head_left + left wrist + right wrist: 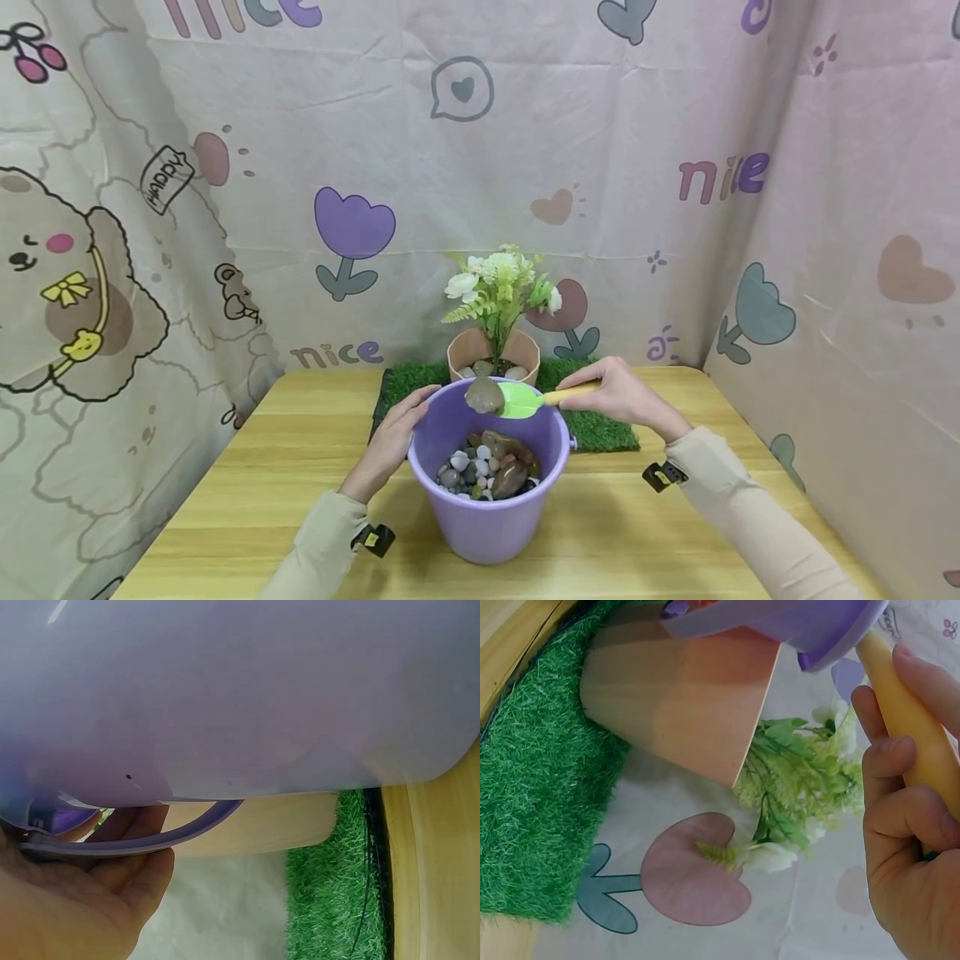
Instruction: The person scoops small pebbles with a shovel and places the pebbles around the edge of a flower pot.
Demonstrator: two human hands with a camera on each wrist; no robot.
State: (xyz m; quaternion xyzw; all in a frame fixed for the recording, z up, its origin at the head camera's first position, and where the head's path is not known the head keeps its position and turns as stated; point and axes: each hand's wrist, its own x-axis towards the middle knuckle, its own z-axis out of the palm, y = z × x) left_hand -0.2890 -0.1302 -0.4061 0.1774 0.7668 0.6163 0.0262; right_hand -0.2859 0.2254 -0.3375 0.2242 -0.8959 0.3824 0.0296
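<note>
A purple bucket (491,529) stands upright on the table, with white and grey pebbles (465,471) and larger brown stones (510,479) inside. My left hand (393,437) holds its left rim; in the left wrist view the fingers (146,889) lie against the bucket's handle (187,831). Over the bucket's far side, my right hand (618,396) grips the yellow handle (570,393) of a small toy shovel with a light green blade (522,401). A greyish-brown stone (483,396) sits at the blade's tip, above the bucket's opening.
Behind the bucket, a peach flowerpot (679,690) holds white and green artificial flowers (501,283) and several stones. It stands on a green turf mat (607,429). A wooden table (247,492) lies under everything, and a patterned cloth (360,108) hangs around its back and sides.
</note>
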